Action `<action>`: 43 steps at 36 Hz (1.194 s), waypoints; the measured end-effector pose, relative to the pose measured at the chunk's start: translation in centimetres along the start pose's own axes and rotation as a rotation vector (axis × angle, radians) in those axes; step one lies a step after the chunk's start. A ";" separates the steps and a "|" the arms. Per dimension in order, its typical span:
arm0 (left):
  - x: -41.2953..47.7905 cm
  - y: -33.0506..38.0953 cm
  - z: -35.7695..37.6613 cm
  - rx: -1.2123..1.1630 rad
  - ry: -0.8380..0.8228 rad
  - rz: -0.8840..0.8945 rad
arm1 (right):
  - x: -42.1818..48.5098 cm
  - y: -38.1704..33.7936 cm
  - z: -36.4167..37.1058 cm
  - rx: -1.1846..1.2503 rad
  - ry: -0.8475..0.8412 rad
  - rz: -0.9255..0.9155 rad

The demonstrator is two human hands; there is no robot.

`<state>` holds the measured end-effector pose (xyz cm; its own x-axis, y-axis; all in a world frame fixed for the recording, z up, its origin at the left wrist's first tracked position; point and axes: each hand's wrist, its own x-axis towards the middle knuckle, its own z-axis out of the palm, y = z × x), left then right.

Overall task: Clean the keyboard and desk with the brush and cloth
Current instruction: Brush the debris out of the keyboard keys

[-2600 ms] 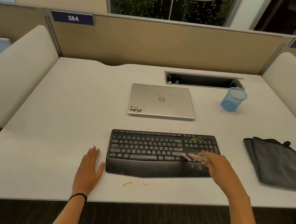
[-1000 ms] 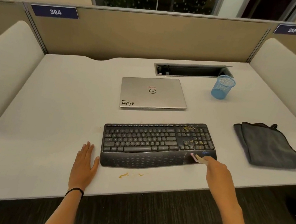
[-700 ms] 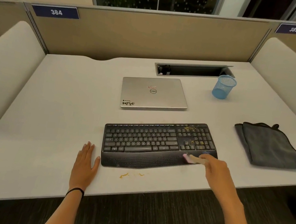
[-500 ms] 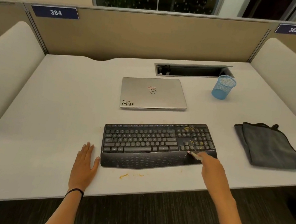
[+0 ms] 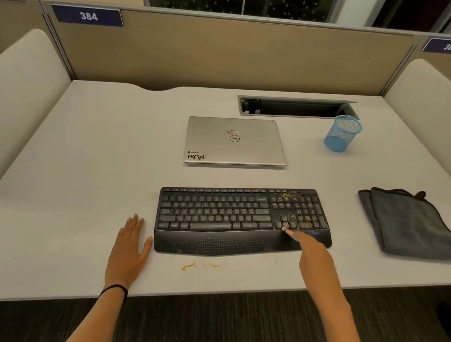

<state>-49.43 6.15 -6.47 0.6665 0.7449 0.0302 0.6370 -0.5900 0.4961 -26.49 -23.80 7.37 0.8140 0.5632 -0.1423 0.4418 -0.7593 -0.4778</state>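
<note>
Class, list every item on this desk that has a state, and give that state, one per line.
keyboard: yellow crumbs on its number-pad end
laptop: lid closed
cloth: folded, lying untouched
mesh cup: upright
desk: orange specks near front edge
brush: gripped by right hand, tip on keyboard
left hand: flat on desk

**Warm, even indoor light, wide-angle view**

Soft warm light falls from above on the pale desk (image 5: 84, 178), casting only faint shadows at the cloth (image 5: 413, 224) edges. The floor (image 5: 251, 337) is dim. Straight partition (image 5: 222, 52) lines bow near the frame edges. Fine detail looks slightly soft throughout.
</note>
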 end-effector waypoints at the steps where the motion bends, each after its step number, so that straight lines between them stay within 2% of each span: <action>1: 0.0 0.0 0.0 0.005 0.000 -0.001 | -0.2 -0.1 0.4 0.009 -0.002 -0.050; 6: 0.0 0.0 0.0 0.011 -0.002 0.001 | -1.3 -1.2 1.2 -0.021 -0.104 -0.247; 11: 0.0 -0.1 0.1 0.011 -0.011 0.000 | -1.1 -1.5 0.2 -0.173 -0.264 -0.246; 12: 0.0 -0.1 0.1 0.012 -0.012 0.001 | -1.1 -1.2 -0.1 -0.148 -0.238 -0.247; 14: 0.0 0.0 0.0 0.013 -0.013 0.000 | -1.2 -0.4 -0.4 -0.084 -0.074 -0.227; 17: -0.1 0.1 -0.1 0.014 -0.016 0.002 | -1.2 0.8 -0.2 -0.049 0.135 -0.082; 19: -0.1 0.1 -0.1 0.014 -0.016 0.001 | -1.3 1.0 0.1 -0.049 0.129 -0.002; 25: -0.2 0.1 -0.1 0.003 -0.018 -0.001 | -2.9 -0.1 1.9 0.068 -0.066 -0.019; 29: -0.2 0.2 -0.1 0.009 -0.018 -0.001 | -4.0 -1.8 3.1 -0.127 -0.114 -0.141; 33: -0.2 0.3 -0.2 0.011 -0.012 0.000 | -3.8 -1.9 2.9 -0.115 -0.202 -0.252; 35: -0.2 0.3 -0.2 0.011 -0.013 0.001 | -3.5 -1.6 2.3 -0.097 -0.151 -0.265; 39: -0.2 0.3 -0.2 0.007 -0.010 0.005 | -3.2 -1.0 1.5 -0.007 0.174 -0.103; 41: -0.2 0.3 -0.2 0.005 -0.012 0.005 | -3.2 -0.8 1.6 -0.002 0.176 -0.020; 43: -0.3 0.3 -0.2 0.007 -0.014 0.007 | -3.4 -0.6 2.1 -0.014 0.090 -0.014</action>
<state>-49.51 5.87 -6.15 0.6764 0.7362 0.0216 0.6347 -0.5975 0.4901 -30.29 -24.57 6.25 0.8379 0.5429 -0.0574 0.4581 -0.7564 -0.4668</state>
